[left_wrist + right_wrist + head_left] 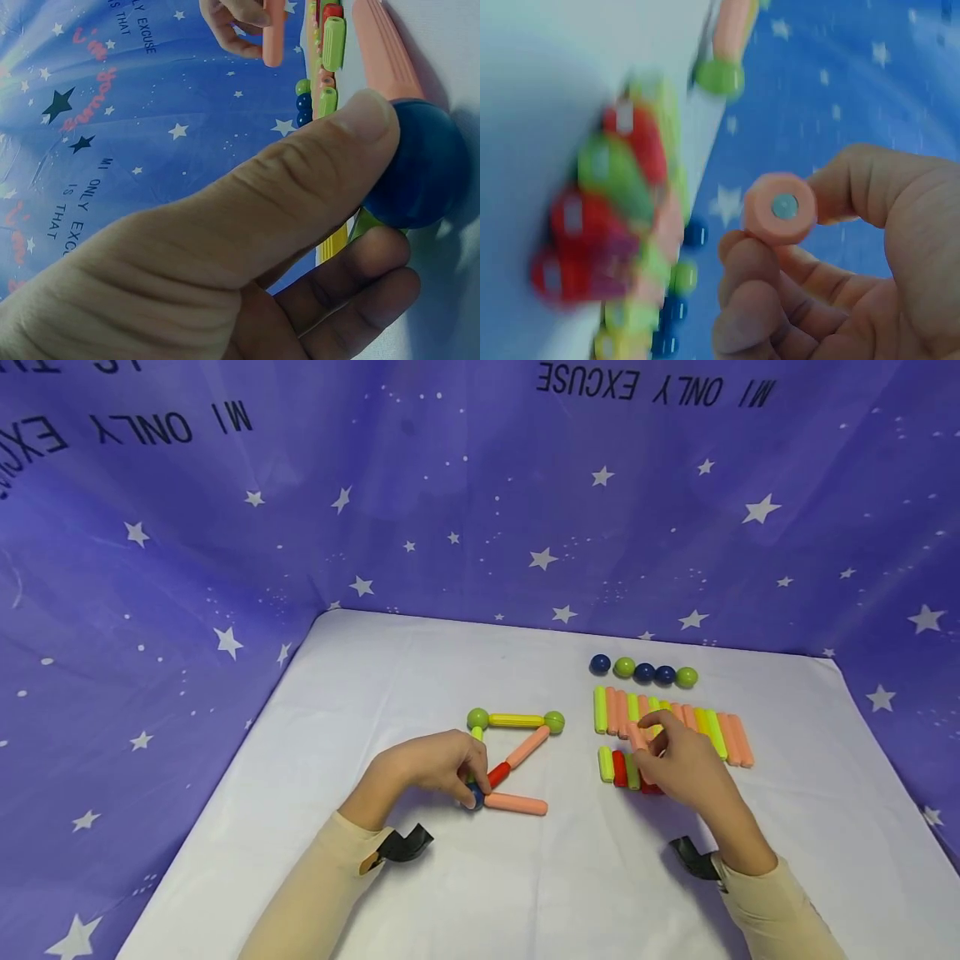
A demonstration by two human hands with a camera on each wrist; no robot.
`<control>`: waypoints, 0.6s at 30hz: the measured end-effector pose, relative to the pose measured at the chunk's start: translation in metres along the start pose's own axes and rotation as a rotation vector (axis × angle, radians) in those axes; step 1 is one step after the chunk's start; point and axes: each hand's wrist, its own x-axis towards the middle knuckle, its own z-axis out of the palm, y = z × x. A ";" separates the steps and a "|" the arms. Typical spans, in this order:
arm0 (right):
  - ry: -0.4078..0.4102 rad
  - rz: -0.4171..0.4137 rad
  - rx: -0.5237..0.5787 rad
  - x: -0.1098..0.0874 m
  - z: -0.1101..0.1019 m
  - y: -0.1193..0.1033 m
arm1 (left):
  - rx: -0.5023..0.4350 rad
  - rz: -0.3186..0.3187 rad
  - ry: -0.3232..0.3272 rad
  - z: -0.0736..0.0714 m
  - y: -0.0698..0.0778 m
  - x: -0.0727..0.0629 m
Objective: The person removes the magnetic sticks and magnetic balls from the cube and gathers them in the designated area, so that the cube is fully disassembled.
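In the head view my left hand (438, 762) pinches a dark blue ball (426, 161) at the near corner of a flat stick-and-ball figure. A pink stick (516, 804) runs right from that ball. A red short stick (498, 776) and another pink stick (528, 747) slant up towards a green ball (554, 722). Along the figure's top lies a yellow stick (516, 721), with a second green ball (477, 719) at its left. My right hand (684, 762) grips a loose pink stick (759, 212) above the stick rows; its end shows a round metallic centre.
Long pink, green and yellow sticks (737, 739) lie side by side at the right. Nearer me is a row of short sticks (606, 764), partly hidden by my right hand. Behind them sit several blue and green balls (644, 673). A purple starry cloth (480, 510) hangs behind the white table (390, 677).
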 end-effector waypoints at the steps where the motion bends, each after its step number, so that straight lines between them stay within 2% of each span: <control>1: 0.024 0.010 0.005 0.001 -0.006 0.006 | -0.001 -0.001 0.000 0.000 0.000 0.000; 8: 0.157 0.098 -0.041 0.013 -0.035 0.056 | -0.010 -0.009 0.000 0.001 -0.002 -0.002; 15: 0.200 0.337 -0.072 0.020 -0.052 0.113 | -0.013 -0.008 0.001 0.000 -0.001 -0.001; 18: 0.197 0.387 -0.094 0.018 -0.057 0.135 | -0.011 0.000 0.000 0.001 0.000 0.001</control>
